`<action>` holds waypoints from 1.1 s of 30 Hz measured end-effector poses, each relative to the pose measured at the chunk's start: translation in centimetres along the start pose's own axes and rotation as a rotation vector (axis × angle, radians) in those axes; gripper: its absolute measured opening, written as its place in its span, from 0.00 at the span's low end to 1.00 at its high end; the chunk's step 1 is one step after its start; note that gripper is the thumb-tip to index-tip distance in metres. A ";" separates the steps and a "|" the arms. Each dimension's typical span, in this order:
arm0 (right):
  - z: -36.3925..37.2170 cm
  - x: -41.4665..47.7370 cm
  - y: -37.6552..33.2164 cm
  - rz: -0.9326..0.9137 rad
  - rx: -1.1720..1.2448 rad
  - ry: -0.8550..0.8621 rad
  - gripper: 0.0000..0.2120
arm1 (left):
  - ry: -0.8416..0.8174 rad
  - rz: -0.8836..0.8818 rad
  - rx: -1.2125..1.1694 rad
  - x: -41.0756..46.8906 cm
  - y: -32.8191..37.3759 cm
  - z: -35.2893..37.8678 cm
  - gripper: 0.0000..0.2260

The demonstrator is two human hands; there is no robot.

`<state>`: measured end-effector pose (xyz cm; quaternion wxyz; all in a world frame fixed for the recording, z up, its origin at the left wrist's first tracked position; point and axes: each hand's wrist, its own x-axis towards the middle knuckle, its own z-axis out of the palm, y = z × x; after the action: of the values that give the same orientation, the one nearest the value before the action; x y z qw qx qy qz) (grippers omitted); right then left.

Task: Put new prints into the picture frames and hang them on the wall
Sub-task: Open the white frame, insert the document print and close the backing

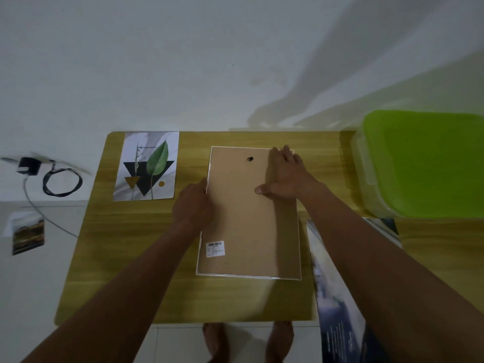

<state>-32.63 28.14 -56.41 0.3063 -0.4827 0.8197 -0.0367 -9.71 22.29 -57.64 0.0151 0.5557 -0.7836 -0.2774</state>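
White-rimmed rectangular picture frame (243, 231) lay face down in the middle of the yellow-brown wooden table (117, 271), its plain brown backing board turned up. A small black hanger fitting (250, 159) sat near the board's far edge, and a white barcode sticker (215, 248) was stuck close to its near left corner.

The right hand (285, 176) rested flat on the far right part of the backing, fingers straight and spread, thumb stretched out to the left, grasping nothing. The left hand (193, 205) was at the frame's left rim, about halfway along, with its fingers curled in against the edge; whether they actually pinched the rim I could not tell.

Left of the frame, at the table's far side, lay a paper print of a green leaf over dark triangles (146, 166). Another glossy print with cloudy blue-grey tones (337, 310) lay just right of the frame, partly under the right forearm. A lime-green plastic lidded box (424, 163) stood at the far right. Off the table to the left were a black charger (27, 166), a coiled black cable (62, 183) and a small landscape photo (28, 237).
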 end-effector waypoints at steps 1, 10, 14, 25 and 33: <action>-0.1 0.4 -0.1 -0.010 -0.027 -0.016 0.61 | -0.011 -0.005 -0.001 0.0 0.0 -0.2 0.24; -1.4 1.9 -0.8 -0.044 -0.050 -0.067 0.60 | -0.024 -0.025 -0.192 0.1 0.5 -1.0 0.25; -1.9 1.5 -0.2 -0.075 -0.011 -0.094 0.55 | -0.043 -0.132 -0.294 0.3 0.6 -1.1 0.27; -1.7 2.2 0.6 -0.162 -0.134 -0.091 0.55 | -0.019 -0.231 -0.410 0.4 0.5 -0.8 0.25; 1.5 1.4 0.4 -0.277 -0.355 -0.046 0.42 | -0.026 -0.172 -0.292 0.6 0.7 -0.5 0.23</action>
<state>-32.65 27.56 -58.41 0.2273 -0.6377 0.7319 0.0775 -10.33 21.71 -57.07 0.0615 0.6091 -0.6846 -0.3956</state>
